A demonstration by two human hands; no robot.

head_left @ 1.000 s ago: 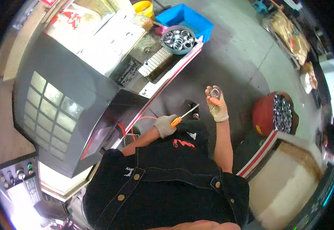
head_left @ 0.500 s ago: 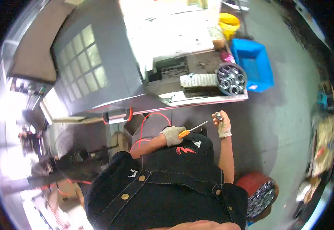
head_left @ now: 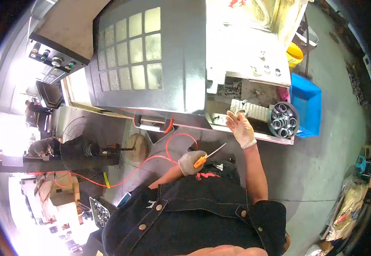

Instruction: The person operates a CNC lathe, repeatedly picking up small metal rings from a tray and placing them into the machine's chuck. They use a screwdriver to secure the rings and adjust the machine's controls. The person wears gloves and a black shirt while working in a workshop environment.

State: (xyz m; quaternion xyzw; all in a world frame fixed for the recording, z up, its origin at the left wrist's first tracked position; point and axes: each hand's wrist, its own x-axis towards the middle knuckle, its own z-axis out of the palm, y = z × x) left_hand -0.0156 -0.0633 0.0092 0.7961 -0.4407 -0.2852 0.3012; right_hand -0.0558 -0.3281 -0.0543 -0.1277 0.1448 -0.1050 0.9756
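My left hand (head_left: 190, 163), in a grey work glove, is wrapped round an orange-handled screwdriver (head_left: 200, 161) in front of my body. Its thin metal shaft points up and to the right; the tip is too small to make out. My right hand (head_left: 240, 130), in a pale glove, reaches over the machine's front edge. A small metal ring (head_left: 242, 113) is between its thumb and fingers, beside a ribbed, pale block-like stack (head_left: 256, 112). To the right of that stack, a round dark tub (head_left: 297, 116) holds several shiny metal rings.
A grey machine door (head_left: 181, 64) with a windowed panel and red-ended handle (head_left: 151, 126) stands left of the opening. Several small rings lie on the bright ledge (head_left: 236, 51). A blue bin (head_left: 311, 104) and yellow bucket (head_left: 294, 55) are at the right. A red hose (head_left: 151, 158) curves across the left.
My right hand has moved forward with the metal ring, from in front of the machine to over its edge. My left hand keeps the screwdriver near my body. The view has shifted leftward.
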